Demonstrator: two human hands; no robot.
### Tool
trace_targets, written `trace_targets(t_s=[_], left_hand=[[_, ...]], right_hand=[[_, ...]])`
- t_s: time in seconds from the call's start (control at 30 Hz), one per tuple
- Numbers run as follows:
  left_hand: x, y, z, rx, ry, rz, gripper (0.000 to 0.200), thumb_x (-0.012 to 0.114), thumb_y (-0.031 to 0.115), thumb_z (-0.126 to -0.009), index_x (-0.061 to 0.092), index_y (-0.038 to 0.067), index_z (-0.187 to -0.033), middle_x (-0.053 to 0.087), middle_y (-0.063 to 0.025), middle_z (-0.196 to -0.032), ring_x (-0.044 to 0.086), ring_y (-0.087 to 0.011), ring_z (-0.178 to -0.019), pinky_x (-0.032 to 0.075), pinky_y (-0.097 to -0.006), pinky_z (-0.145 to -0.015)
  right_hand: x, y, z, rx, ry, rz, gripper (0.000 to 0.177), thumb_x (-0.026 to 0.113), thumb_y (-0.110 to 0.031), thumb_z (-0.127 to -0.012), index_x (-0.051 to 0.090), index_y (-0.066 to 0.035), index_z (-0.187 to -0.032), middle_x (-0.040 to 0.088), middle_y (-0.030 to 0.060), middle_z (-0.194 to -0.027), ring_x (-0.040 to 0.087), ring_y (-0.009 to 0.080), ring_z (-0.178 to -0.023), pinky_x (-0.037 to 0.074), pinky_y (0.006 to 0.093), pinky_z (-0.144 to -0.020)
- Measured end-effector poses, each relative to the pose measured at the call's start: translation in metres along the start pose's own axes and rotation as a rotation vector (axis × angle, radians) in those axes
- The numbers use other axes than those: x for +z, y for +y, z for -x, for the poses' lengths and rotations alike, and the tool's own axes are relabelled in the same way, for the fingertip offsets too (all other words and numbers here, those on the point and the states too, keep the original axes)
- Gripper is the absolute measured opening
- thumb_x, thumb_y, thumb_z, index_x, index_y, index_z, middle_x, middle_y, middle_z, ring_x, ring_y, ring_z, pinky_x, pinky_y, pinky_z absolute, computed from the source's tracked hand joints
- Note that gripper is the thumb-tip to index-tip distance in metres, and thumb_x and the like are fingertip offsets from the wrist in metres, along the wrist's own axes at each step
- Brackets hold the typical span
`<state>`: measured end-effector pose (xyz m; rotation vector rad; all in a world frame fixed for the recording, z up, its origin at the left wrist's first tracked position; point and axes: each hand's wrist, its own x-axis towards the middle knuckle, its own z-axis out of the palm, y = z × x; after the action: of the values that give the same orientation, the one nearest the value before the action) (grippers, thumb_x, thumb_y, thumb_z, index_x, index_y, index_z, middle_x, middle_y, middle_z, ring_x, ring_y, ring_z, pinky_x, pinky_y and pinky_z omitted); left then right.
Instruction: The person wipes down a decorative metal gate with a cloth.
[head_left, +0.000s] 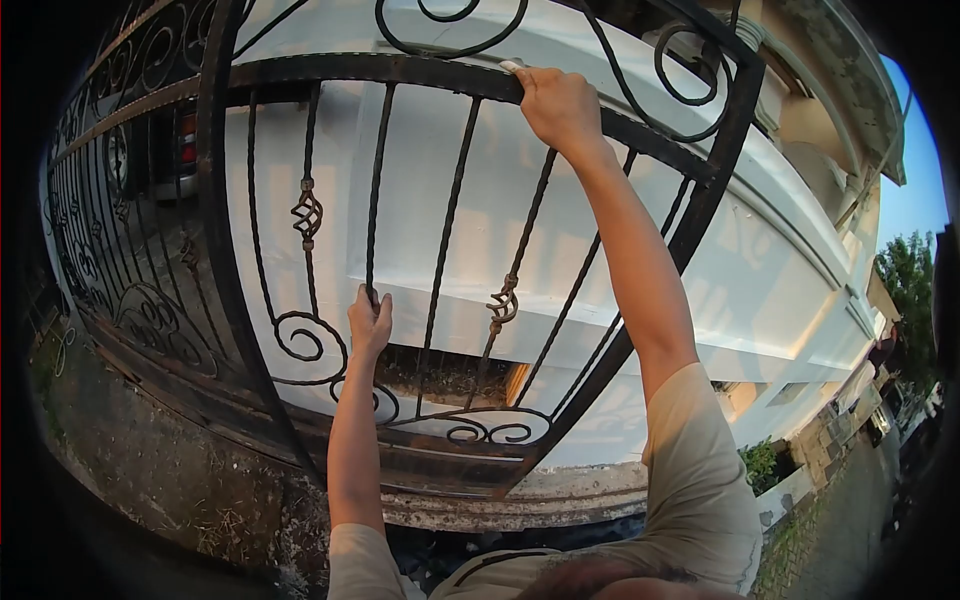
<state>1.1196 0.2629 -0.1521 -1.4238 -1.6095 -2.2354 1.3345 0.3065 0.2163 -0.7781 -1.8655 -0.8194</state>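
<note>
A black wrought-iron gate panel [395, 68] with twisted bars and scrolls stands in front of me. My left hand [369, 320] is closed around one twisted bar [377, 190], low on the panel. Higher up and to the right, my right hand [558, 108] grips the thick horizontal rail of the same panel near its right end; a small pale thing shows at its fingertips, too small to name. Basket-shaped twists [307, 214] decorate some bars. The fingers of my left hand are partly hidden behind the bar.
Behind the panel is a white wall [420, 180] with a low opening. More gate railing [150, 320] extends left, with a vehicle [187, 150] behind it. Rough ground lies at the lower left. A paved path [845, 510], plants [760, 465] and a tree [908, 285] are at right.
</note>
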Motion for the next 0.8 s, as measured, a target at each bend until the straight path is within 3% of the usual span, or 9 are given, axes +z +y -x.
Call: trace_targets(t_s=[0.07,0.13,0.23,0.37,0.43,0.53,0.57,0.73,0.8], left_hand=[[-0.004,-0.001,-0.001,0.019,-0.016,0.005,0.024,0.061,0.011,-0.085,0.041,0.003,-0.075,0.039,-0.003,-0.051,0.036,-0.0111,-0.045,0.031,-0.0288,-0.043],[0.0,-0.002,0.0,0.017,0.013,0.024,0.024,0.062,0.011,-0.084,0.041,0.003,-0.074,0.039,-0.0036,-0.051,0.037,-0.0123,-0.044,0.032,-0.0291,-0.043],[0.003,-0.011,0.0,0.062,0.044,-0.017,0.024,0.062,0.012,-0.083,0.042,0.003,-0.075,0.04,-0.0045,-0.052,0.038,-0.014,-0.044,0.032,-0.0299,-0.043],[0.004,-0.002,0.006,0.033,0.046,-0.044,0.025,0.063,0.012,-0.083,0.042,0.002,-0.075,0.04,-0.0051,-0.052,0.038,-0.0152,-0.043,0.033,-0.0307,-0.043],[0.001,-0.002,-0.001,0.026,0.022,-0.027,0.024,0.063,0.011,-0.083,0.042,0.002,-0.074,0.04,-0.0052,-0.052,0.039,-0.0152,-0.044,0.033,-0.0314,-0.043],[0.001,-0.008,-0.001,0.03,0.019,-0.038,0.024,0.062,0.011,-0.083,0.042,0.002,-0.074,0.04,-0.0055,-0.052,0.039,-0.0155,-0.043,0.034,-0.0314,-0.043],[0.003,-0.008,-0.001,0.018,0.041,-0.034,0.024,0.062,0.01,-0.083,0.042,0.002,-0.074,0.04,-0.0056,-0.052,0.039,-0.0155,-0.043,0.034,-0.0312,-0.043],[0.006,-0.012,-0.002,0.038,0.08,-0.047,0.023,0.062,0.01,-0.083,0.042,0.002,-0.074,0.04,-0.0054,-0.052,0.039,-0.015,-0.043,0.035,-0.0302,-0.043],[0.004,-0.006,-0.001,0.051,0.065,-0.049,0.023,0.061,0.01,-0.084,0.042,0.002,-0.074,0.041,-0.005,-0.051,0.039,-0.0148,-0.043,0.035,-0.0301,-0.043]], right_hand=[[0.003,-0.002,0.003,-0.011,-0.059,-0.126,0.028,0.046,-0.026,-0.095,0.069,-0.01,-0.099,0.066,0.0185,-0.084,0.063,0.0362,-0.077,0.05,0.042,-0.069],[-0.005,0.04,0.033,-0.207,0.277,-0.15,0.024,0.046,-0.02,-0.095,0.066,-0.007,-0.098,0.068,0.0117,-0.091,0.063,0.0333,-0.086,0.05,0.0404,-0.076],[-0.017,0.114,0.069,-0.291,0.287,-0.057,0.027,0.047,-0.018,-0.095,0.063,-0.008,-0.115,0.064,0.0114,-0.116,0.058,0.0273,-0.112,0.039,0.0467,-0.1],[0.018,0.066,0.055,-0.196,0.447,-0.055,0.028,0.05,-0.018,-0.094,0.062,-0.007,-0.116,0.062,0.0095,-0.12,0.052,0.0275,-0.12,0.035,0.0458,-0.104],[0.033,0.006,0.046,-0.331,0.388,-0.067,0.027,0.054,-0.017,-0.091,0.063,-0.007,-0.115,0.061,0.0079,-0.121,0.05,0.0261,-0.123,0.034,0.0457,-0.105],[0.034,-0.001,0.052,-0.452,0.327,-0.011,0.027,0.06,-0.02,-0.087,0.064,-0.01,-0.111,0.062,0.0046,-0.121,0.05,0.0224,-0.123,0.033,0.0453,-0.106],[0.03,0.01,0.063,-0.454,0.325,-0.008,0.027,0.06,-0.02,-0.087,0.064,-0.01,-0.111,0.062,0.0046,-0.121,0.05,0.0224,-0.123,0.033,0.0453,-0.106],[0.013,0.052,0.136,-0.791,-0.17,0.018,0.026,0.064,-0.026,-0.082,0.065,-0.015,-0.106,0.063,-0.003,-0.118,0.051,0.0144,-0.121,0.027,0.0478,-0.111],[-0.002,0.052,0.107,-0.796,-0.114,0.102,0.024,0.063,-0.026,-0.083,0.065,-0.016,-0.105,0.063,-0.0034,-0.118,0.052,0.0143,-0.12,0.024,0.0486,-0.112]])
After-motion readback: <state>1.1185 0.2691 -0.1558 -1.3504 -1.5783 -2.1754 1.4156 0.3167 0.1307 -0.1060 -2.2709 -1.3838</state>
